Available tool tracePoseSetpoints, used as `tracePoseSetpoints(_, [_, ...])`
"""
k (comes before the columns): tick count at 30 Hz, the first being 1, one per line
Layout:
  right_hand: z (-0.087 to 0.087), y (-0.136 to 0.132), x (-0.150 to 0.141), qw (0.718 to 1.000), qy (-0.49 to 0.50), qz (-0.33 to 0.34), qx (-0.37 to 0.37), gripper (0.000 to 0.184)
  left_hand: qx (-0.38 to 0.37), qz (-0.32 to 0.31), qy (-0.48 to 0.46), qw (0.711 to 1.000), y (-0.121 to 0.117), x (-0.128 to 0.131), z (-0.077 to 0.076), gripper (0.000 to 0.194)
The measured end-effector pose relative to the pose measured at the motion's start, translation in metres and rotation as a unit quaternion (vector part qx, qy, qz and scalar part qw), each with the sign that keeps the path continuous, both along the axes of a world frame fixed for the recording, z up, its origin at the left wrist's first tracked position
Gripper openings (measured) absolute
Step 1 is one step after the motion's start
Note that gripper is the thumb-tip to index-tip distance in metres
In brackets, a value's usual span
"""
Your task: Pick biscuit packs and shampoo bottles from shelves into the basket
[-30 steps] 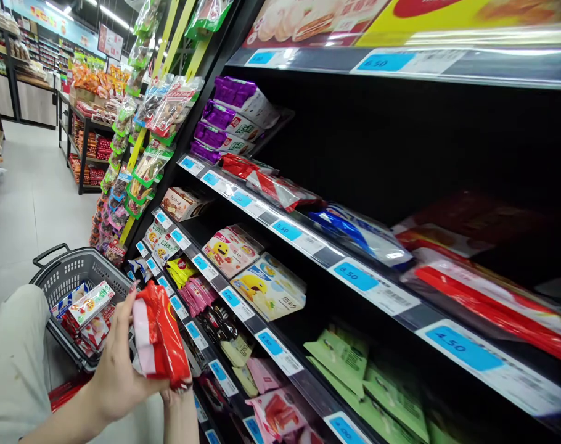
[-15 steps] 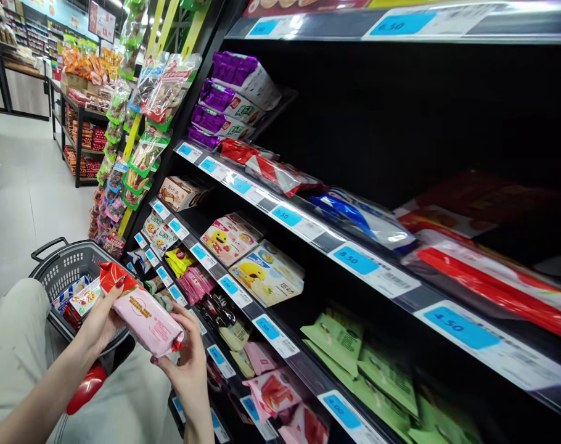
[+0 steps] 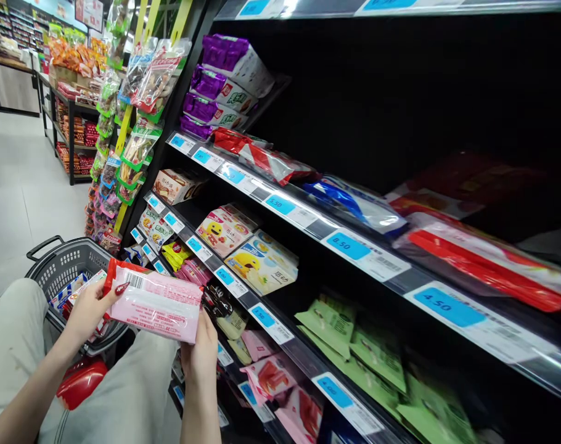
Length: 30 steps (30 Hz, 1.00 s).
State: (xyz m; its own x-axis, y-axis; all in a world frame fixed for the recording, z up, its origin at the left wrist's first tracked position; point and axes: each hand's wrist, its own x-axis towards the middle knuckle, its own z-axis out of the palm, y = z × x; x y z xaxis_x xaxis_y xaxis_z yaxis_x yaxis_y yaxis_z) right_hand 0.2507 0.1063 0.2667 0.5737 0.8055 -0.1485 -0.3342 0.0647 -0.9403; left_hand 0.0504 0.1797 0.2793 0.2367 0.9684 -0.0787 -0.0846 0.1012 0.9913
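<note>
Between my two hands is a pink and red snack packet (image 3: 158, 306), tilted, with a barcode and small print facing me. My left hand (image 3: 87, 311) grips its red left end, the dark-nailed thumb on top. At the right end, my right hand (image 3: 201, 351) holds the packet from below and behind, its fingers partly hidden. Behind my left hand stands a grey shopping basket (image 3: 79, 250), with several colourful snack packs (image 3: 70, 290) inside. A shiny red object (image 3: 81, 381) lies by my lap, below the basket.
Tilted shelves with price labels (image 3: 349, 248) fill the right side. They carry purple packs (image 3: 225, 61), snack boxes (image 3: 262, 262) and green pouches (image 3: 327, 324). Bagged snacks (image 3: 139, 151) hang at the shelf end. An aisle floor (image 3: 26, 185) runs along the left.
The packet has been turned over, from its printed front to the barcode side, and is now more level. My right hand has shifted slightly right. The view has moved a little.
</note>
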Motion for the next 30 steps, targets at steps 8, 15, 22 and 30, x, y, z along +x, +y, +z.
tracePoseSetpoints(8, [-0.013, -0.011, 0.009, 0.999, -0.030, 0.015, -0.036, 0.035, -0.023, 0.013, -0.004, 1.000, -0.002, 0.001, -0.003, 0.029])
tracePoseSetpoints(15, [-0.008, -0.022, 0.015, 0.993, -0.077, -0.026, -0.083, 0.047, 0.029, -0.021, 0.009, 0.999, -0.001, 0.000, -0.003, 0.040])
tracePoseSetpoints(22, [0.024, -0.030, 0.004, 0.985, -0.152, -0.058, -0.052, 0.060, 0.091, -0.056, -0.031, 0.994, -0.008, 0.004, 0.006, 0.045])
tracePoseSetpoints(30, [0.088, -0.002, 0.034, 0.913, -0.372, 0.166, -0.028, 0.044, -0.079, -0.177, -0.224, 0.955, 0.000, -0.010, -0.015, 0.061])
